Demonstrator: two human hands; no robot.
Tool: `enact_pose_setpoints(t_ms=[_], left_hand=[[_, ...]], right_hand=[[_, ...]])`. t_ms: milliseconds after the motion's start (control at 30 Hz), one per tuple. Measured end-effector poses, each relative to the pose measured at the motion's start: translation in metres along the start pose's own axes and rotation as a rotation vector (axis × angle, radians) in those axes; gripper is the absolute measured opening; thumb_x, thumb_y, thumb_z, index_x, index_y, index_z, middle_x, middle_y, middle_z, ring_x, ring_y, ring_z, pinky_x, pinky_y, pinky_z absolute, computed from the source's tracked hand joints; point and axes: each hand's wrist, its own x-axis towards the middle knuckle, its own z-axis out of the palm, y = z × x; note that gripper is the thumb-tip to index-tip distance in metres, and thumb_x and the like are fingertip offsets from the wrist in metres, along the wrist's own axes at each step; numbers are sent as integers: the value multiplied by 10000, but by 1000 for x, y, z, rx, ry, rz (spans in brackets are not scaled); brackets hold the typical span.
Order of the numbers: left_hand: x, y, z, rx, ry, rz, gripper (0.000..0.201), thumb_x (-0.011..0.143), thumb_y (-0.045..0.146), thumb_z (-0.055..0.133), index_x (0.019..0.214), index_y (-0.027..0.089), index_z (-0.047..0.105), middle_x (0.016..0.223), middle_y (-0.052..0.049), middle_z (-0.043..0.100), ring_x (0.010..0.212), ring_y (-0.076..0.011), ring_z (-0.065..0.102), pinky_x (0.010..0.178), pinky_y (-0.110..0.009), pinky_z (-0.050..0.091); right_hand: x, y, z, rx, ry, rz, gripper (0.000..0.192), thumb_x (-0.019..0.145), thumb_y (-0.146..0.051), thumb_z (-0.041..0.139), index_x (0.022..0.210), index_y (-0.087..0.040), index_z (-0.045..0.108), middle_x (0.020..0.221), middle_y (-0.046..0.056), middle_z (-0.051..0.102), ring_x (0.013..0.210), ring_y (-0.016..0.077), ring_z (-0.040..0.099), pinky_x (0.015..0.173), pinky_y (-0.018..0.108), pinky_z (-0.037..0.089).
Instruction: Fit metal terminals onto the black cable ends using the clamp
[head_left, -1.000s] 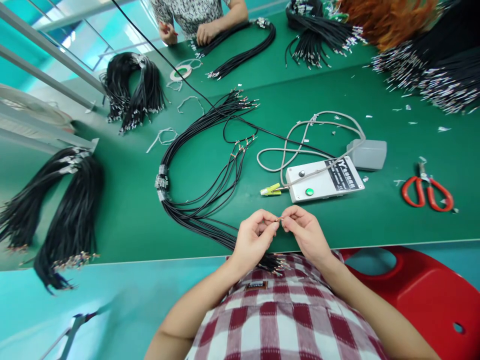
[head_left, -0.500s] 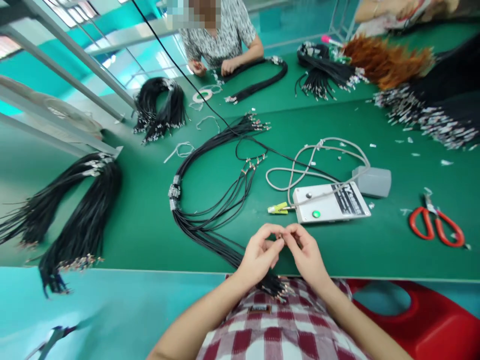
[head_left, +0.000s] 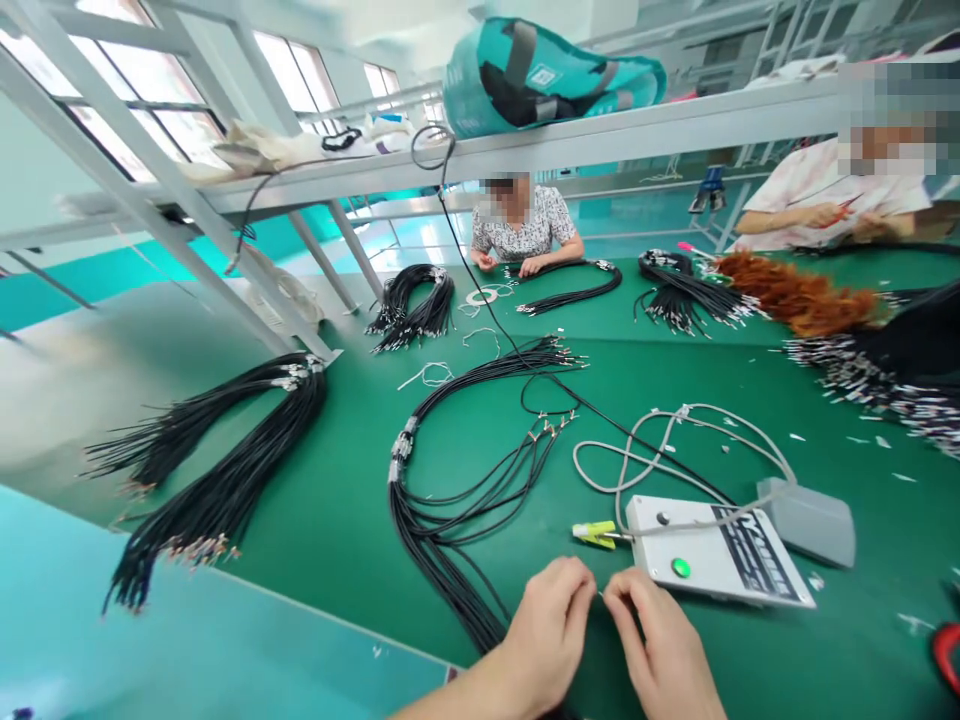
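Observation:
My left hand (head_left: 551,625) is closed in a pinch above the green table, its fingertips turned toward the right hand. Facing it, my right hand (head_left: 658,638) also pinches, with a narrow gap between the two. A tiny pale speck shows at the fingertips, too small to name. Beneath and beside my left forearm runs a bundle of black cables (head_left: 442,570), bound with clear tape and curving up the table. Several cables are fanned out from it, their ends coppery. Just beyond my hands lie a white box (head_left: 697,545) with a lit green button and a yellow-green clip (head_left: 594,534) on a grey lead.
A grey block (head_left: 810,522) adjoins the box. Red-handled scissors (head_left: 946,655) show at the right edge. Other black cable bundles (head_left: 247,440) lie left and at the back. Two people sit across the table (head_left: 337,540). A metal shelf (head_left: 637,135) carries a teal bag (head_left: 480,85).
The view has tilted up, bringing the shelf and windows in. My fingertips, together before, are now slightly apart. The scissors have slid mostly out of view.

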Motion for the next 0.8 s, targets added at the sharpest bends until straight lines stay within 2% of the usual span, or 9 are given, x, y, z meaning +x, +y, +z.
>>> enact_pose_setpoints(t_ms=[67,233,333,433,533,667,800], left_hand=[[0,-4,-1,12,-22,-6,269,990,288,444,789,192,595,791,-41,614,746,-167,546,722,-290,436],[3,-13,-4,-195,-71,-197,253,938,311,531,730,172,567,639,14,530,606,-122,485,594,-237,381],[5,-16,-7,-288,-83,-264,266,927,382,558,776,163,577,648,19,537,582,-105,481,558,-213,372],[7,-16,-10,-343,-107,-293,287,916,416,581,785,161,572,647,23,536,553,-89,456,522,-197,352],[6,-13,-14,-350,-126,-279,288,918,410,581,774,161,562,643,26,534,546,-81,450,516,-192,348],[8,-14,-19,-356,-112,-275,282,923,409,584,792,159,567,636,30,522,534,-72,439,503,-190,328],[19,-21,-23,-443,-51,-316,308,908,433,603,779,163,534,631,40,516,470,-45,392,454,-176,284]], right_hand=[[0,4,1,-44,-5,-36,152,994,-315,465,890,-272,567,811,26,654,706,209,646,634,315,517],[-2,-2,-6,-87,-17,-2,179,1005,-315,461,882,-260,579,789,18,671,688,199,650,636,318,496],[0,-11,-14,-185,3,1,160,1006,-317,484,992,-235,621,902,60,715,814,218,670,744,349,493],[9,-21,-17,-373,-47,-112,214,995,-324,533,1143,-214,642,1037,85,734,921,240,662,800,371,450],[21,-28,-20,-517,-124,-252,171,999,-252,533,1041,-215,694,1007,58,754,882,215,645,778,370,383],[40,-26,-29,-566,-188,-395,190,1003,-231,533,932,-220,709,933,23,758,854,201,620,759,371,324],[60,-16,-32,-698,-208,-320,121,957,-203,593,1021,-173,692,1082,83,737,1011,260,592,815,395,320]])
